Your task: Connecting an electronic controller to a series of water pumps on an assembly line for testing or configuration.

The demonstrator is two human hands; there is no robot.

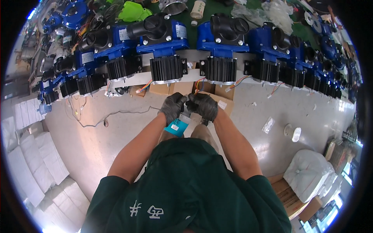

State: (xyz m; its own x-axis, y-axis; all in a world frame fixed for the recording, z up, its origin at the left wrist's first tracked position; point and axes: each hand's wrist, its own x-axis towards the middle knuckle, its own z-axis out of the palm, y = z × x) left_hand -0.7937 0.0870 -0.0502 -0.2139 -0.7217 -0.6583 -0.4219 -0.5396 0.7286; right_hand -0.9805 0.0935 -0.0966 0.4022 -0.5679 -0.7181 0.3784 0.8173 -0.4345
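Note:
My left hand (173, 108) and my right hand (204, 107), both in dark grey gloves, meet in front of my knees. Their fingers are closed and nearly touching, and what they pinch is too small and too covered to name. Just above them, coloured wires (199, 85) hang from the black finned motor (220, 70) of a blue pump (223, 37). Below my left hand is a flat teal box (178, 126) with a white label and a grey end, tilted near my lap. Dark thin leads show at its upper edge.
Several similar blue pumps (161, 37) line the bench edge, motors overhanging with loose leads. Cardboard boxes (221, 101) stand beneath. A grey cable (116, 113) crosses the floor at left, near stacked white foam blocks (48, 155). Wrapped white goods (309, 174) sit at lower right.

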